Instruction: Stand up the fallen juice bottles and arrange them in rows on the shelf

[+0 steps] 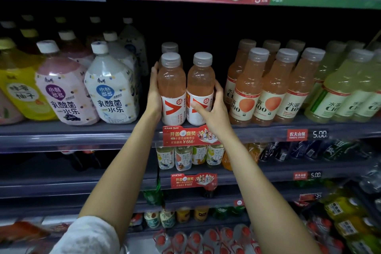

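Note:
Two pink juice bottles with white labels and a red arrow mark stand upright side by side at the front of the shelf point(82, 136). My left hand point(153, 93) lies flat against the left side of the left bottle point(172, 86). My right hand point(212, 109) curls round the right bottle point(199, 86), thumb across its label and fingers behind. A third bottle of the same kind point(169, 47) stands behind the left one, only its cap and shoulder showing.
Large milky drink bottles point(111, 86) stand to the left. Orange C100 bottles point(266, 88) and green ones point(340, 90) fill the right of the shelf. A dark gap lies behind the pink bottles. Lower shelves hold tea bottles point(183, 156) and other drinks.

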Demonstrator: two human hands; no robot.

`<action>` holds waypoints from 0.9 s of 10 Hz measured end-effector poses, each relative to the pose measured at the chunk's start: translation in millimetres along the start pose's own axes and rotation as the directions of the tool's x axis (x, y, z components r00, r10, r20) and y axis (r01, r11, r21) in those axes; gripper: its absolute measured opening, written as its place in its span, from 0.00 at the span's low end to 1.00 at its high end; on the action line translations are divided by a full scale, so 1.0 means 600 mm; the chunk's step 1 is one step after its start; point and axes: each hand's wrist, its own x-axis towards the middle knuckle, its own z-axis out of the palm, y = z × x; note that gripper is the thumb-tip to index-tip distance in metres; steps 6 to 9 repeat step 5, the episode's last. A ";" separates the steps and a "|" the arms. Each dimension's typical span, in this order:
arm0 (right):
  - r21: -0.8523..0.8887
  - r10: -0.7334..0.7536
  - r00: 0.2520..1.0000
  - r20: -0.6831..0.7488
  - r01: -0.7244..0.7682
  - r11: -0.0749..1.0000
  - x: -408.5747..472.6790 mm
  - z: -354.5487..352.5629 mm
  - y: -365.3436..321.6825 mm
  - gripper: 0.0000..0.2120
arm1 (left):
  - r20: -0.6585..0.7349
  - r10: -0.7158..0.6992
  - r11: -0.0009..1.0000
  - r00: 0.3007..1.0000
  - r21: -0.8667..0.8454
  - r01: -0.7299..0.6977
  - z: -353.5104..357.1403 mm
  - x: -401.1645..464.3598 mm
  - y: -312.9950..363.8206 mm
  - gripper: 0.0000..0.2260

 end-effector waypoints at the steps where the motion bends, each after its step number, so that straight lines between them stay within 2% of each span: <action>1: 0.006 0.003 1.000 0.014 -0.003 1.000 -0.001 -0.003 0.001 0.37 | 0.004 0.000 1.000 1.000 -0.020 0.000 0.000 0.002 -0.004 0.31; 2: 0.013 0.013 1.000 0.019 -0.014 1.000 -0.002 -0.002 0.001 0.37 | -0.011 -0.007 1.000 1.000 -0.019 0.007 0.001 0.003 -0.004 0.36; 5: -0.071 0.026 0.999 -0.044 -0.030 0.997 -0.012 -0.005 -0.012 0.36 | -0.047 -0.022 0.998 0.999 -0.065 0.019 0.002 -0.003 0.002 0.32; 9: -0.071 0.026 0.999 -0.044 -0.030 0.997 -0.012 -0.005 -0.012 0.36 | -0.047 -0.022 0.998 0.999 -0.065 0.019 0.002 -0.003 0.002 0.32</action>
